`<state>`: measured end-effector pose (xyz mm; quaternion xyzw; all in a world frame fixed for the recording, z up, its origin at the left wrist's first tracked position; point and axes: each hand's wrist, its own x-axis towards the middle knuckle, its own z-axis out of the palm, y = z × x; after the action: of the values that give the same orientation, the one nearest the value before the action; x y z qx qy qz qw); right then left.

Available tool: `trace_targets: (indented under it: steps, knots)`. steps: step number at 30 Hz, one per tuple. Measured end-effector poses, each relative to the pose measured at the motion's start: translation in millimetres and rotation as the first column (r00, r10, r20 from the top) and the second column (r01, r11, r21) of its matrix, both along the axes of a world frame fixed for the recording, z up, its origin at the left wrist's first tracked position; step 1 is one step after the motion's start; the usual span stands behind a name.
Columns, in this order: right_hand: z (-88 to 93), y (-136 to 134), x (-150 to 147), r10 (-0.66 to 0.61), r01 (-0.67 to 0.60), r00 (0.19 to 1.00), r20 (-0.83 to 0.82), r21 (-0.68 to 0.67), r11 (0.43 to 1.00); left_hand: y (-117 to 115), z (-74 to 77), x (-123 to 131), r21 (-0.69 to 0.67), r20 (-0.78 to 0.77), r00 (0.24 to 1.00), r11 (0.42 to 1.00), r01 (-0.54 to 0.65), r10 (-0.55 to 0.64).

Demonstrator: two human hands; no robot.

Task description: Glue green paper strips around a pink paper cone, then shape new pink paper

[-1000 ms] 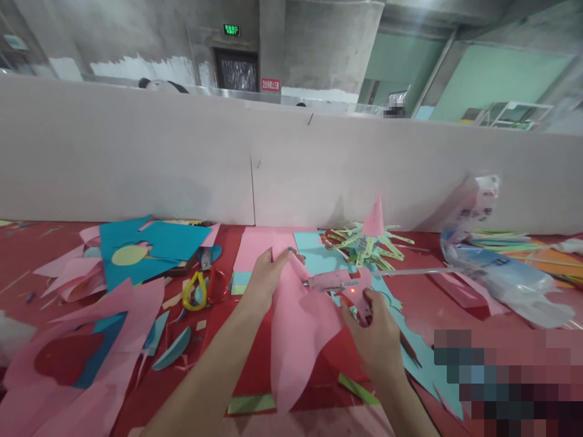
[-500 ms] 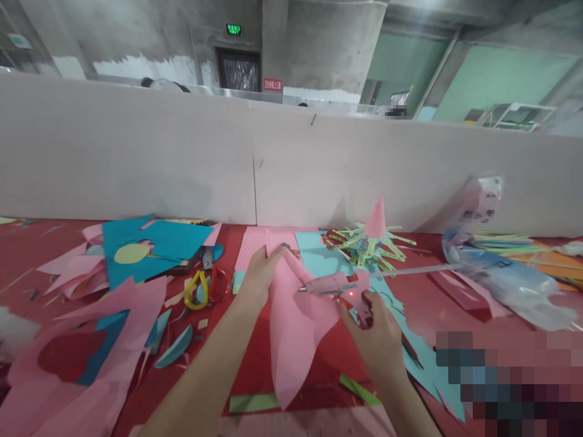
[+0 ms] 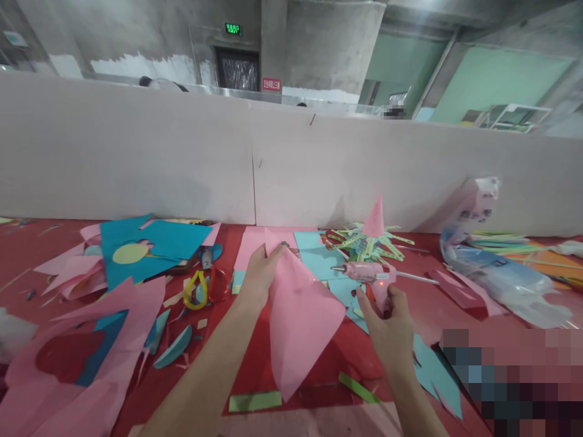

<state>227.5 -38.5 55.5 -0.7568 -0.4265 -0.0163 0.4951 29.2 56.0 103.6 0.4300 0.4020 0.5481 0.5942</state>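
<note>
Pink paper sheet (image 3: 300,315), mid-counter (image 3: 27,243), pinched at its 12 o'clock corner by the left hand (image 3: 259,273). Glue gun (image 3: 371,274) at its 3 o'clock, lamp lit, grasped by the right hand (image 3: 389,318). The nozzle points to 9 o'clock near the sheet's edge, so a hot drip could probably foul the paper. Both forearms reach forward.

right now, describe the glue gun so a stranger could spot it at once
On the red table below the long pale partition, find the upright pink paper cone. Just in front of it, the right hand grips the glue gun. Unlike the flat pink paper around it, it is a hard tool with a red light.
</note>
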Motion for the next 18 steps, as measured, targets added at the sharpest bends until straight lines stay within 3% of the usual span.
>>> trace_targets:
  steps: [4,7,12,18]
  knots:
    - [-12.1,11,30,-0.096,0.096,0.995,0.002,-0.072,0.993,-4,4.2,0,0.003,-0.025,1.0,1.0,0.004,-0.004]
    - [-24.9,17,58,-0.167,0.178,0.982,0.093,-0.124,0.976,-3,4.5,1,-0.007,-0.027,1.0,1.0,-0.002,0.002]
    - [-38.2,16,95,-0.193,0.252,0.962,0.193,-0.353,0.901,-5,8.4,0,-0.044,-0.021,0.999,0.998,0.034,-0.035]
    - [-49.7,10,119,-0.326,0.388,0.92,0.217,-0.383,0.838,-10,16.7,0,-0.062,-0.002,0.999,0.997,0.046,-0.046]
